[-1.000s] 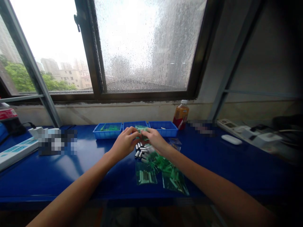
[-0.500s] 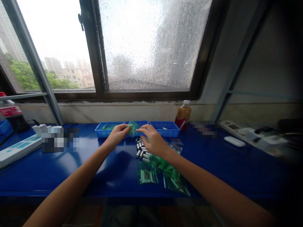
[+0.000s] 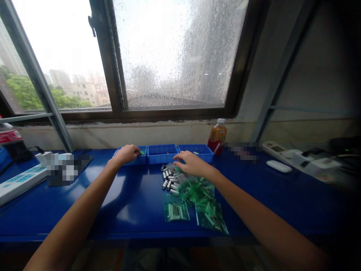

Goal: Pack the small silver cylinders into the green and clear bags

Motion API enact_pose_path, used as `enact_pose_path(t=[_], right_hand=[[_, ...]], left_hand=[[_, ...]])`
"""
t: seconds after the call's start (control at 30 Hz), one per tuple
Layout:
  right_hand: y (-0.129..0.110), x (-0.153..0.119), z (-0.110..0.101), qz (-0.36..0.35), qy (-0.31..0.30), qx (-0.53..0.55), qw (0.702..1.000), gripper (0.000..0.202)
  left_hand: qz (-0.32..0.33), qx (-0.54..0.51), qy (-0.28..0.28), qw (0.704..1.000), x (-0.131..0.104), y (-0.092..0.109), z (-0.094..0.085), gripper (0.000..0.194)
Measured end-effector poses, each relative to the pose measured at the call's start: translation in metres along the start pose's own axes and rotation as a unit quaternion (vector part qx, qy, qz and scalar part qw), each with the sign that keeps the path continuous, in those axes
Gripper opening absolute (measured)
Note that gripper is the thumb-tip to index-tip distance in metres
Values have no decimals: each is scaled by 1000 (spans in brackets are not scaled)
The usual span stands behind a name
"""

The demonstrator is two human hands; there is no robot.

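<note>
My left hand [image 3: 127,153] is over the left blue bin [image 3: 143,160], its fingers closed at a bit of green that is too small to make out. My right hand [image 3: 189,162] hovers in front of the middle blue bin [image 3: 163,160], fingers apart and slightly curled, above the upper edge of the pile. Below it lie black-and-white cylinders [image 3: 168,184] and a heap of green plastic bags [image 3: 197,192]. Two flat bags with slim pieces inside, one on the left [image 3: 176,211] and one on the right [image 3: 211,217], rest nearer the table's front edge.
A right blue bin [image 3: 196,158] holds a small white piece. Behind it stands an orange-and-red bottle [image 3: 217,137]. Power strips lie at the left [image 3: 25,177] and right [image 3: 299,160], near a white oval object [image 3: 279,166]. A cola bottle [image 3: 11,139] stands far left.
My left hand has moved left from the middle bin to the left bin. The green bag that was between both hands no longer shows there. My right hand has shifted slightly right.
</note>
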State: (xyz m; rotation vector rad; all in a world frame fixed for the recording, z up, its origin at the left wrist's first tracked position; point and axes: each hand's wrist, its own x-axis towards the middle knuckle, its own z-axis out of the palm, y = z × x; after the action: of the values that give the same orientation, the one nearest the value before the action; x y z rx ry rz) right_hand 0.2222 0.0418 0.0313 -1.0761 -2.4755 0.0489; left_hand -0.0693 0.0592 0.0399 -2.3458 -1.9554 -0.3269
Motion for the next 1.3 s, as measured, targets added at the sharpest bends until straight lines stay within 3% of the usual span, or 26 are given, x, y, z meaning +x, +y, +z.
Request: enact_pose_path(t=[0.07,0.17,0.27,0.33,0.4,0.5,0.57,0.63,0.77,0.9,1.0,1.17,1.23,1.3], right_hand=[[1,-3,-4,4,-55,0,998,29],[2,-8,-8,0,-104,-1,995,34],[6,-10,-9,7,-97,-14,995,39],[10,-9,-6,17,-91,-21,996,41],[13,-9,-2,25,-98,-27,995,41],[14,-8,4,31,-108,-46,993,36],[12,-8,6,31,-111,-62,991,32],[10,-7,7,29,-113,-74,990,31],[6,-5,9,23,-106,-77,991,31],[-4,-5,13,6,-93,-66,993,32],[-12,-8,14,10,-93,-58,994,34],[-20,-8,9,42,-71,-40,996,46],[-21,-4,8,56,-40,39,997,53],[-21,1,9,87,-17,194,977,59]], left_hand=[[-6,-15,10,1000,-4,-1,8,33],[-22,3,98,995,-17,6,17,40],[-36,26,187,981,-27,26,20,45],[-7,16,219,976,-30,44,20,42],[77,-20,208,975,-32,62,23,36],[200,-79,142,966,-37,87,31,30],[206,-99,120,966,-41,100,39,32],[173,-110,122,971,-42,108,46,36],[111,-117,141,977,-35,111,52,39],[84,-166,95,978,-27,105,53,24],[52,-208,106,971,-27,97,52,12],[52,-214,242,945,-31,86,37,6],[75,-223,305,923,-34,87,30,6],[121,-227,335,906,-38,92,26,8]])
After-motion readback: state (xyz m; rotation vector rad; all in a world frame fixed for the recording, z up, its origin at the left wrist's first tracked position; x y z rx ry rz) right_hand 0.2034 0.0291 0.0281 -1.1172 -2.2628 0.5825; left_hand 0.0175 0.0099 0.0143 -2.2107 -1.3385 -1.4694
